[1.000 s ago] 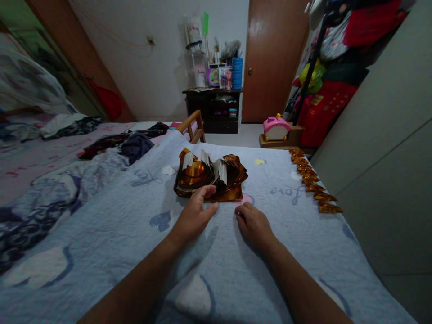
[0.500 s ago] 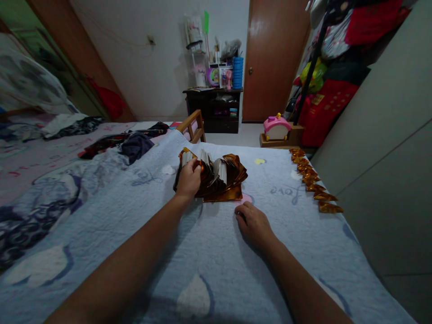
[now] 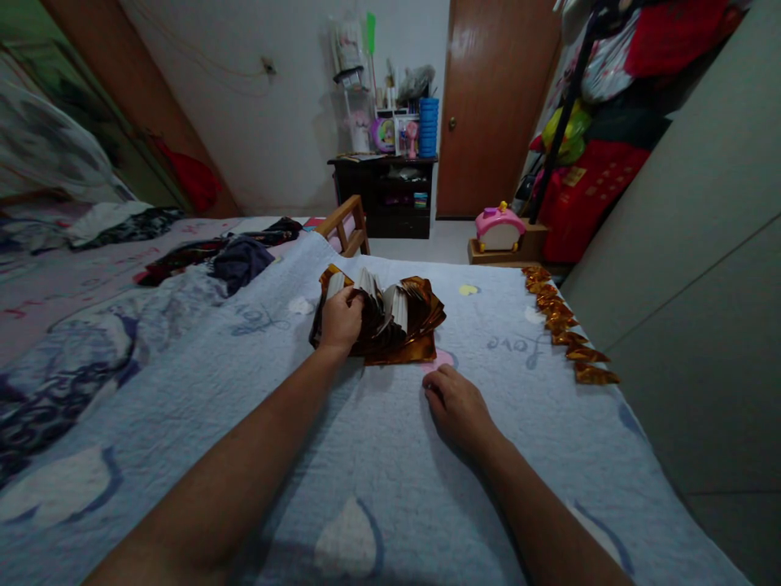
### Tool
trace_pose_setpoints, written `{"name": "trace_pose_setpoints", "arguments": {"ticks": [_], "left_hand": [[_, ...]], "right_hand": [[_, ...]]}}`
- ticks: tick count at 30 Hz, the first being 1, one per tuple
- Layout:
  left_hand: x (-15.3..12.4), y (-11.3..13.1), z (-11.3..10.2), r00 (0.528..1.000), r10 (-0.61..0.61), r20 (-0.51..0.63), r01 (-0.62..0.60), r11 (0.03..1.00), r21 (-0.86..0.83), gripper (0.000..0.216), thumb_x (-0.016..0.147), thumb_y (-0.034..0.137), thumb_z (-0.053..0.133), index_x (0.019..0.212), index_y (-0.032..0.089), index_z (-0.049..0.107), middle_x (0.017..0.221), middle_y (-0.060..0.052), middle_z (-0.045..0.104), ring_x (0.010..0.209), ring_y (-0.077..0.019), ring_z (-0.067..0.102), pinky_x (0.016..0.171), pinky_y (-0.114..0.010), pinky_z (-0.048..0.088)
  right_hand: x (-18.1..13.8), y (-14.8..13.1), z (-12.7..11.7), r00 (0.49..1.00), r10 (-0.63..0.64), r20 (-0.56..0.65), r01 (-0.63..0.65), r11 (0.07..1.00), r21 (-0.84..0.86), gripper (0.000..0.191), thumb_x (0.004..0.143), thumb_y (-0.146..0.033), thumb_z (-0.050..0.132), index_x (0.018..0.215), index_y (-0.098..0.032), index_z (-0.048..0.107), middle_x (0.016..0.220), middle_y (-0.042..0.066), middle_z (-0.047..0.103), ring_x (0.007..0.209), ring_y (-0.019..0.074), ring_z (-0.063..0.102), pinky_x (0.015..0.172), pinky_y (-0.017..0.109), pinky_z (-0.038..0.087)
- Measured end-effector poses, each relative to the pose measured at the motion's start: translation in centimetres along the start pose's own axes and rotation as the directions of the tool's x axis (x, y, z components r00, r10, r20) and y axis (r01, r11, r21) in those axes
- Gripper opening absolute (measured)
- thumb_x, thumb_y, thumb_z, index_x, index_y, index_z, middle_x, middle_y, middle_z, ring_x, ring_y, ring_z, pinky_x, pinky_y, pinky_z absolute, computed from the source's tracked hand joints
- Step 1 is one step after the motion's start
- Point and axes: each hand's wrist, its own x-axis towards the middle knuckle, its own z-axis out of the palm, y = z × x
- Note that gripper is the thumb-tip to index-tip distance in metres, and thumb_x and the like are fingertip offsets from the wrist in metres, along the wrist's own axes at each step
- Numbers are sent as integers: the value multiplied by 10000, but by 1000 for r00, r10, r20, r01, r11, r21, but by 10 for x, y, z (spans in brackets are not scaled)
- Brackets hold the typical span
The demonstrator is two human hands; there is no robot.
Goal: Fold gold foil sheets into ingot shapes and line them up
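Note:
A loose stack of shiny gold foil paper [image 3: 406, 346], with white undersides showing, lies curled and fanned out on the bed. My left hand [image 3: 340, 319] is at the stack's left part, thumb and fingers closed on some of the sheets. Closer to me, my right hand [image 3: 457, 403] rests on the blue blanket [image 3: 390, 456] with its fingers curled in and nothing visible in them. It lies just short of the stack, not touching it. Along the bed's right edge runs a row of folded gold foil pieces [image 3: 565, 330].
Crumpled dark clothes [image 3: 244, 260] lie on the left side of the bed. A wooden chair [image 3: 347, 228] stands at the far edge. Beyond are a dark cabinet [image 3: 396, 199], a pink toy [image 3: 499, 228] on a box and a brown door [image 3: 488, 114]. A pale cupboard [image 3: 701, 285] borders the right.
My left hand has shifted very slightly left at the stack, where the sheets beside its fingers look a little different. My right hand stays in place. The camera view has moved slightly.

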Motion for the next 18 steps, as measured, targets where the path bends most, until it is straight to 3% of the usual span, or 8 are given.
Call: {"name": "trace_pose_setpoints", "arguments": {"ticks": [3, 9, 18], "left_hand": [[4, -5, 1, 998, -51, -28, 50, 998, -46, 177, 794, 266, 587, 790, 162, 730, 733, -35, 690, 757, -205, 635, 767, -308, 497], [12, -10, 9, 967, -235, -96, 203, 943, -265, 222, 768, 271, 590, 886, 140, 725, 725, -31, 676, 633, -158, 621, 640, -282, 530], [13, -5, 13, 922, -376, -98, 289, 833, -472, 164, 676, 183, 683, 837, 149, 678, 660, 13, 641, 581, -125, 612, 617, -265, 543]], "right_hand": [[0, 0, -1, 1000, 3, 12, -3, 1000, -5, 165, 931, -142, 536, 1012, -192, 671, 1012, 52, 630, 938, 178, 602, 811, 276, 428], [0, -3, -4, 1000, 4, 10, -4, 1000, -4, 163, 934, -135, 533, 1002, -183, 673, 1014, 58, 636, 941, 184, 604, 813, 282, 426], [1, -3, -3, 1000, 1, 18, -1, 1000, -2, 169, 924, -125, 537, 1006, -184, 671, 1017, 58, 631, 936, 179, 601, 816, 275, 424]]}}
